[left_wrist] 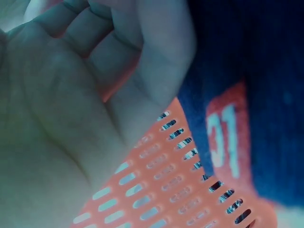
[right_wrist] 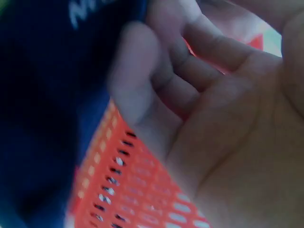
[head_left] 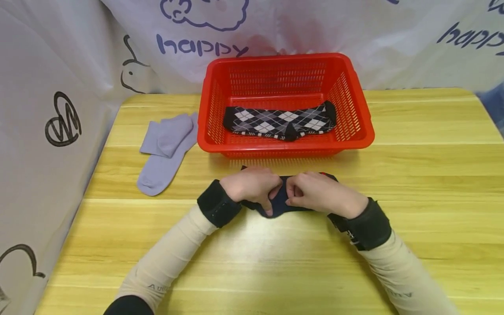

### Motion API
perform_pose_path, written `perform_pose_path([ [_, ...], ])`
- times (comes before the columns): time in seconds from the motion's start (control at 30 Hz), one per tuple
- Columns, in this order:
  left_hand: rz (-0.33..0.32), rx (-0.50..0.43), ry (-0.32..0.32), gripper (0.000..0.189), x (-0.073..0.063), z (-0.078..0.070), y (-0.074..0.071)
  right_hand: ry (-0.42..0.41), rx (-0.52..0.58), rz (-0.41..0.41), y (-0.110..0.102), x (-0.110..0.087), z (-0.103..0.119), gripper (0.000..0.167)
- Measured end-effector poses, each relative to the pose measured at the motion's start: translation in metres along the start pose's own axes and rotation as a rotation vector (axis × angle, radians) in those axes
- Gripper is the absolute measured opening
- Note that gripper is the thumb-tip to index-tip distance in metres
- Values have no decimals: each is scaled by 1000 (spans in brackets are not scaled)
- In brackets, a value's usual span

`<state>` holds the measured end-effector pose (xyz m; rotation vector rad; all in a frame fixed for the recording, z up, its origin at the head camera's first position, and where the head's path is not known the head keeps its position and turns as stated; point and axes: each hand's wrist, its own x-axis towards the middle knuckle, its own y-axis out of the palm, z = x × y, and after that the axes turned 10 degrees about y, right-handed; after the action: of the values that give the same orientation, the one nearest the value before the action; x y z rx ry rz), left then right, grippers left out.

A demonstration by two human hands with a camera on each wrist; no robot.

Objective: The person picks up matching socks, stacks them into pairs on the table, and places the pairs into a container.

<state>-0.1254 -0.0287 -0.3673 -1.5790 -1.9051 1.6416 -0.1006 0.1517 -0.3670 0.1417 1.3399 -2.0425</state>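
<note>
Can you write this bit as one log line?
left hand: grips dark blue sock | right hand: grips same sock | red basket: holds argyle sock | pale socks: beside basket

Navy fabric (head_left: 280, 200), orange-red patch (left_wrist: 227, 135) marked in white. Argyle sock (head_left: 277, 121): black, grey, white diamonds, black ends. Socks at left (head_left: 173, 135) plain pale lavender-grey. Basket (head_left: 283, 148) solid red. Counter (head_left: 252, 271) yellow, wood-grain streaks. Sleeves (head_left: 177, 245) beige, wrist straps (head_left: 218, 204) black. Backdrop (head_left: 299, 26) white, dark doodles.
</note>
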Motion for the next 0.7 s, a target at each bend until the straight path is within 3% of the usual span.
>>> perform_pose_path([
  [0.33, -7, -18, 1, 35, -1, 2, -2, 67, -37, 91, 3, 4, -1, 20],
  [0.53, -24, -29, -30, 35, -4, 4, -4, 113, -62, 99, -4, 0, -9, 23],
  [0.7, -1, -21, -72, 35, -6, 3, -5, 127, -72, 90, -8, -2, -16, 25],
])
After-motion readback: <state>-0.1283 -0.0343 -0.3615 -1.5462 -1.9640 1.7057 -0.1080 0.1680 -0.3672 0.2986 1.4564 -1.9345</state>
